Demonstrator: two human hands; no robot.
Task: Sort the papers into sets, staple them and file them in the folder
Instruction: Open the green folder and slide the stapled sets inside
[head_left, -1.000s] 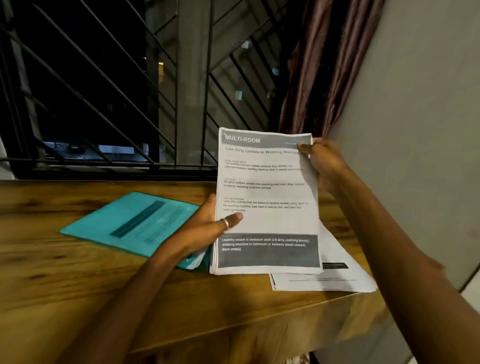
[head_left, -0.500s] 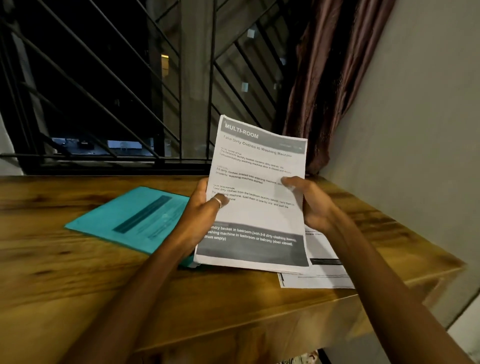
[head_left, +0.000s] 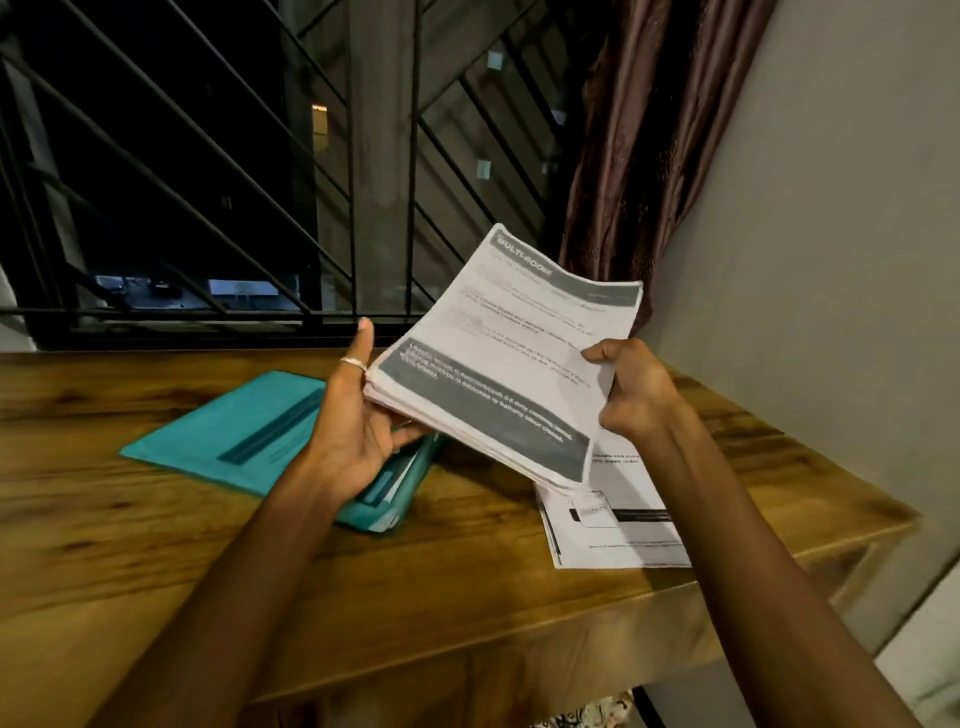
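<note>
- Wooden table (head_left: 130, 545) runs along under a window with a black metal grille (head_left: 208, 156); it is dark outside.
- At the right of the window hangs a brown curtain (head_left: 639, 156), bunched against a plain grey wall (head_left: 831, 234).
- On the table lies a teal folder (head_left: 234, 431), flat and closed, with white sheet edges showing at its near corner.
- The left forearm crosses in front of that near corner and hides part of it.
- Right of the folder, near the table's front edge, a few loose printed sheets (head_left: 623, 535) lie flat. The raised stack and the right wrist cover their far end.
- The stack of papers (head_left: 509, 364) is held in the air above the table, between folder and loose sheets, tilted with its headed end up toward the curtain. Its print is too blurred to read beyond the heading.
- The left hand (head_left: 353, 431) is palm up at the stack's lower left corner, with its fingers slid underneath as a support and mostly hidden. Its thumb sticks straight up, clear of the paper, and bears a silver ring (head_left: 353, 362).
- The right hand (head_left: 634, 389) grips the stack's right edge, thumb on top and fingers curled round beneath.
</note>
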